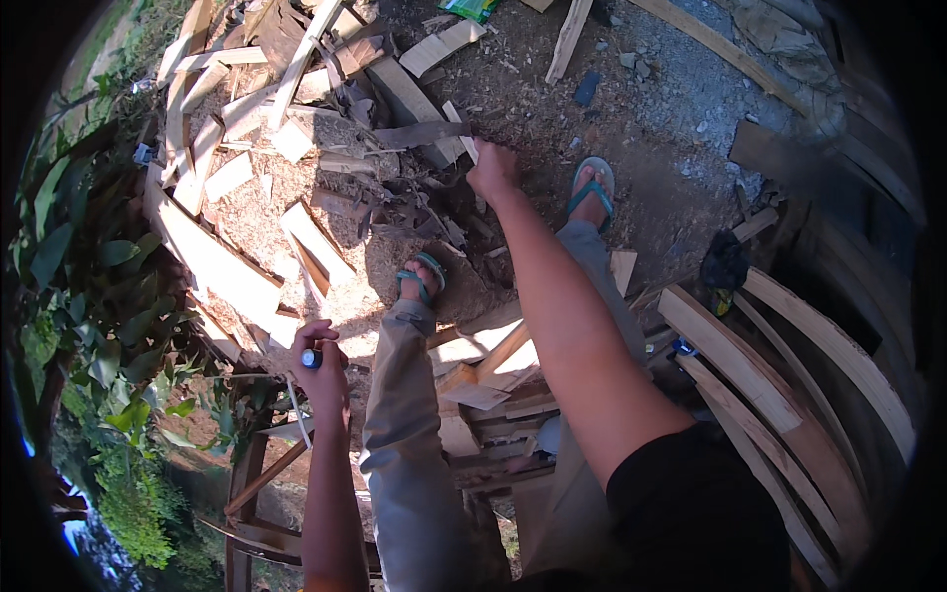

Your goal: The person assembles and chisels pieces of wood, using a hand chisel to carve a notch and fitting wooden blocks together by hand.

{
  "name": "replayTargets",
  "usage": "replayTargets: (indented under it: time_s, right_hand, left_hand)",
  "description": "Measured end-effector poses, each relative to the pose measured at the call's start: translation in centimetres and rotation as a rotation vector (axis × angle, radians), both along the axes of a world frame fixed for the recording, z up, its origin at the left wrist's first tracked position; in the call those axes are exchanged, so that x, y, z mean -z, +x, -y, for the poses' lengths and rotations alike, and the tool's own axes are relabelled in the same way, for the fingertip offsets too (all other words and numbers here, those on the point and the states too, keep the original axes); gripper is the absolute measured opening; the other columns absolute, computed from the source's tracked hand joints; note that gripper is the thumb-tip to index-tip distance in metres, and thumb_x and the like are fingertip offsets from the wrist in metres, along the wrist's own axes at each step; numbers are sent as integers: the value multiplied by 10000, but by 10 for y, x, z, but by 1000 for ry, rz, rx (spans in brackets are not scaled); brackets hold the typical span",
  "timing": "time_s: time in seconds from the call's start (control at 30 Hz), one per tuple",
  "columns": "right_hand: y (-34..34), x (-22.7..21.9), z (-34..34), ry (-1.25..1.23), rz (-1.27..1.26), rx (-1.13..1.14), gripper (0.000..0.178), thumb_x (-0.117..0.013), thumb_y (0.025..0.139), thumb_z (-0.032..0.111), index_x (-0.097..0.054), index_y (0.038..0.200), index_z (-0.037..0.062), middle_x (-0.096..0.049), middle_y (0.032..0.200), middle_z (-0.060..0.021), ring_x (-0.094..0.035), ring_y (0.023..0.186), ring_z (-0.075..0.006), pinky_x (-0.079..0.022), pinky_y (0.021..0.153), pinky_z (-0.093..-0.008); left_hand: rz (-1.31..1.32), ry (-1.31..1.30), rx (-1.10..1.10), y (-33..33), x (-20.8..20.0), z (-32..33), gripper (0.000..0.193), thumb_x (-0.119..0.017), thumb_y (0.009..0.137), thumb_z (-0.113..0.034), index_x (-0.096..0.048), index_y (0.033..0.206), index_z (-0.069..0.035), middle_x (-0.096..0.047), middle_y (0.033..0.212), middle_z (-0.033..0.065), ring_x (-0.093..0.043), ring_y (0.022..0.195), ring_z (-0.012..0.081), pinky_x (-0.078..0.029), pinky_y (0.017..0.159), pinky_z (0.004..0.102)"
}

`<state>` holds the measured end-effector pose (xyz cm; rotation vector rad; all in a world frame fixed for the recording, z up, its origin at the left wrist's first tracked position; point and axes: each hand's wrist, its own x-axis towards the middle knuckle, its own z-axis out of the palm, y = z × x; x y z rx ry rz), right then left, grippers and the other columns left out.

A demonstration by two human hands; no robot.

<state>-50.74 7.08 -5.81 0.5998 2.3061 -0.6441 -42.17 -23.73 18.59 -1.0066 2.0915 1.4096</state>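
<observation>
Pale strip lies among scraps ahead of the feet, at the right hand. That hand's fingers are curled down by the strip; whether they pinch it, cannot tell (back of hand covers the tips). Dark bark lies just beside. Left hand, nearer the body, has its fingers bent around a blue-ended object (kind unclear), one finger standing apart from it. Around: offcuts scattered over sawdust; left foot in an open sandal. Judged risks: splinters, if bare fingers slide along rough edges; a stubbed toe or slip, if loose offcuts shift underfoot; a dropped object, if the left grip is slack.
</observation>
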Motion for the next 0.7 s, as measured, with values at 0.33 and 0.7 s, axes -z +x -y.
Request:
replayTargets:
  time_s: [0.33, 0.7]
  right_hand:
    - [14, -8, 39, -158, -2, 74, 421, -633, 797, 45, -634, 1215, 97, -702, 986, -244, -684, 960, -428, -548, 873, -521]
    - [39, -29, -234, 397, -434, 189, 538, -633, 876, 149, -483, 1392, 151, -708, 1033, -182, -709, 850, -390, -575, 732, -526]
  left_hand:
    - [28, -7, 36, -1, -10, -12, 267, -482, 870, 93, -604, 1068, -38, -575, 888, 33, -465, 605, 51, -385, 517, 200]
    - [13, 16, 137, -20, -11, -70, 280, -482, 887, 95, -602, 1090, -55, -576, 893, 24, -467, 632, 47, -392, 539, 199]
